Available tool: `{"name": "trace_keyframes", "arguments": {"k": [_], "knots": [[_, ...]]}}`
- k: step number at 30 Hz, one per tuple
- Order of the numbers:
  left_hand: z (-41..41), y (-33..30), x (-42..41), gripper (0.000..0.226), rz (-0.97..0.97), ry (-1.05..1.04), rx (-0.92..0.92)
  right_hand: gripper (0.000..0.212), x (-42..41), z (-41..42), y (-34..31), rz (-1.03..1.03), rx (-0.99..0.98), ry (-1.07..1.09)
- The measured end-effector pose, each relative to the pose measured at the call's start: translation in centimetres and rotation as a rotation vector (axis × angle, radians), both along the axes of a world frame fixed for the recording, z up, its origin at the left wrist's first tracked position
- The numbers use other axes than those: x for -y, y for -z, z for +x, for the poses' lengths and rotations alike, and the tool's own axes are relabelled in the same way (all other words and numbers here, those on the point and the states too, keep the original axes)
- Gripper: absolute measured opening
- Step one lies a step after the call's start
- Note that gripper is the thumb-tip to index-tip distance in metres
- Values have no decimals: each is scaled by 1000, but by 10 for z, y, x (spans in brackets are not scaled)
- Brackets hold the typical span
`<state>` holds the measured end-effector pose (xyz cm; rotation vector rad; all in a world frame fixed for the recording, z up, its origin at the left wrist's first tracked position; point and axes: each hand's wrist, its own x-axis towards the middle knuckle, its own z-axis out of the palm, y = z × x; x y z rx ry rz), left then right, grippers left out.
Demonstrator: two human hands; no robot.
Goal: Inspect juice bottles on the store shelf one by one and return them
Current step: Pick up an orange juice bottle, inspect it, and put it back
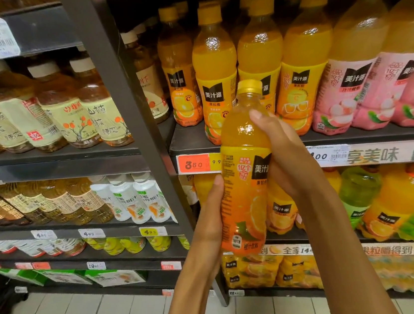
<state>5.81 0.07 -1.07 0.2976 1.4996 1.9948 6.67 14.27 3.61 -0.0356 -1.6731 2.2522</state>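
Holding 1 orange juice bottle [245, 178] upright, tilted a little, out in front of the store shelf [193, 142] and off it. Gripping its lower half with the left hand [210, 221], thumb lying up the left edge of the label, fingers hidden behind. Wrapping the right hand [282, 152] around its upper right side, thumb pressing the clear shoulder just below the yellow cap [249, 86], remaining fingers out of sight behind. Facing the label toward the camera, black logo patch partly covered by the right hand. Standing behind it on the shelf, a row of matching orange bottles [216, 72], with pink-labelled bottles [349, 95] just beside them to the right. Showing below the shelf edge, a red price tag [193, 164] reading 3.50.
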Motion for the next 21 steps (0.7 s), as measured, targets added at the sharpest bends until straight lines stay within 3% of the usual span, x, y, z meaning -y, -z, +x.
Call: {"name": "trace_keyframes", "arguments": {"k": [3, 5, 10, 15, 21], "knots": [[-8, -5, 0, 46, -91, -21, -187, 39, 0, 0, -1, 93, 22, 42], [-11, -3, 1, 41, -126, -7, -264, 53, 1, -1, 0, 83, 32, 64], [-10, 4, -1, 43, -68, 43, -257, 22, 4, -2, -2, 20, -16, 51], [-5, 6, 3, 43, -53, 91, -196, 24, 2, 0, -4, 31, -13, 3], [-8, 9, 6, 87, 41, 201, -153, 34, 4, 2, -6, 20, -79, -77]]}}
